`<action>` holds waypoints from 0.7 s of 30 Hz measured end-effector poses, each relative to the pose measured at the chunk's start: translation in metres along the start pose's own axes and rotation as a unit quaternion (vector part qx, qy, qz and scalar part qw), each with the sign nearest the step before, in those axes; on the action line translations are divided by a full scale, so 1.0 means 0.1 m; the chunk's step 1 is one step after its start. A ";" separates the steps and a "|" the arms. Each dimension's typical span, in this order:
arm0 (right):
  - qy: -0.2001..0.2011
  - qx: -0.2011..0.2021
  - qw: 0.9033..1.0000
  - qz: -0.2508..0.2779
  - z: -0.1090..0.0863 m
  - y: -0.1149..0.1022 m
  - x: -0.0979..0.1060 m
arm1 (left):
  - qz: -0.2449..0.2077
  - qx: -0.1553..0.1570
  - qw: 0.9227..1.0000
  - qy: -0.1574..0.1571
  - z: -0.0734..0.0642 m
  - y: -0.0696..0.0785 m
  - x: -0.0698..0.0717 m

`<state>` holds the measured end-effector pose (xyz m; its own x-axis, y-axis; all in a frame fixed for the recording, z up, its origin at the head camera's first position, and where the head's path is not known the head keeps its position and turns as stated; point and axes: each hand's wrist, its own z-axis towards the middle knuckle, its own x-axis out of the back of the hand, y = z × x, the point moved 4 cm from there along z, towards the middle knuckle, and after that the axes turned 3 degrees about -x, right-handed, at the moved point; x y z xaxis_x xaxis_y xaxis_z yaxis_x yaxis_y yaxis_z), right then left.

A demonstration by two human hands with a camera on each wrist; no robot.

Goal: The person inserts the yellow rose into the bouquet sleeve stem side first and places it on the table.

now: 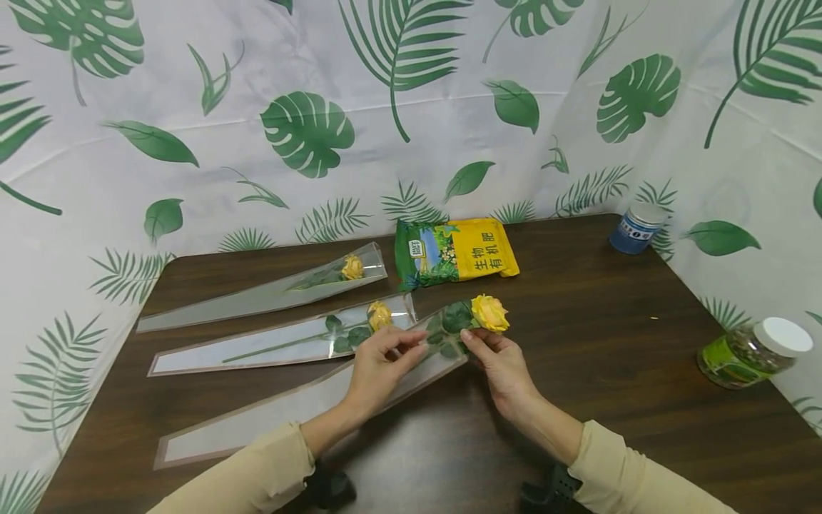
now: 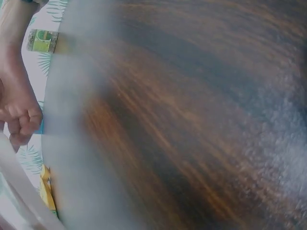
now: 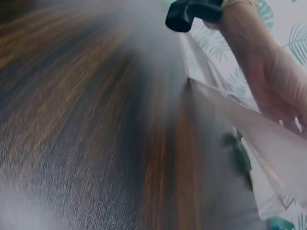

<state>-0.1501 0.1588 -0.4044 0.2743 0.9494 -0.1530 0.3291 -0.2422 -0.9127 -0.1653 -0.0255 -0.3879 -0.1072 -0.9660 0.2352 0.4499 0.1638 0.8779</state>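
Observation:
A yellow artificial rose (image 1: 490, 313) lies at the mouth of the nearest clear flower sleeve (image 1: 257, 421), its bloom outside and some green leaves (image 1: 457, 316) at the opening. My left hand (image 1: 379, 368) pinches the sleeve near its mouth; the right wrist view also shows this hand beside the sleeve (image 3: 259, 139). Just below the bloom, my right hand (image 1: 507, 368) pinches the rose between thumb and finger; whether it also grips the film is hard to tell. Curled fingers of that hand (image 2: 19, 105) appear in the left wrist view.
Behind lie two more sleeves, each with a yellow rose: the middle sleeve (image 1: 193, 360) and the far sleeve (image 1: 212, 310). A yellow-green fertilizer bag (image 1: 456, 251) sits at the back. To the right are a blue jar (image 1: 636, 230) and a white-lidded jar (image 1: 751, 353).

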 end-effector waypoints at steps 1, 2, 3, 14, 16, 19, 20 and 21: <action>-0.005 0.003 1.000 0.013 0.01 0.01 0.00 | 0.000 0.001 1.000 -0.001 0.00 0.00 0.00; -0.008 0.005 1.000 0.026 0.02 0.01 0.00 | -0.002 0.002 1.000 -0.002 0.00 0.00 0.00; -0.011 0.007 0.999 0.036 0.03 0.02 0.01 | -0.004 0.002 1.000 -0.002 0.00 0.01 0.00; -0.031 0.109 0.994 -0.001 0.04 -0.04 0.16 | 0.003 -0.009 1.000 -0.009 -0.02 0.00 0.00; -0.044 0.128 0.991 -0.018 0.02 -0.07 0.18 | 0.007 -0.006 1.000 -0.009 -0.01 0.03 0.00; -0.047 0.146 0.987 -0.044 0.01 -0.09 0.18 | 0.007 -0.004 1.000 -0.009 0.00 0.16 0.02; -0.045 0.149 0.986 -0.055 0.00 -0.10 0.18 | 0.006 -0.003 1.000 -0.010 0.00 0.20 0.03; -0.038 0.152 0.985 -0.068 0.00 -0.10 0.19 | 0.005 -0.003 1.000 -0.011 0.00 0.25 0.03</action>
<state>-0.1484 0.1791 -0.3977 0.1735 0.9840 -0.0392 0.0683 -0.0518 -0.9963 -0.1550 -0.0247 -0.3653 -0.1223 -0.9594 0.2543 0.4561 0.1732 0.8729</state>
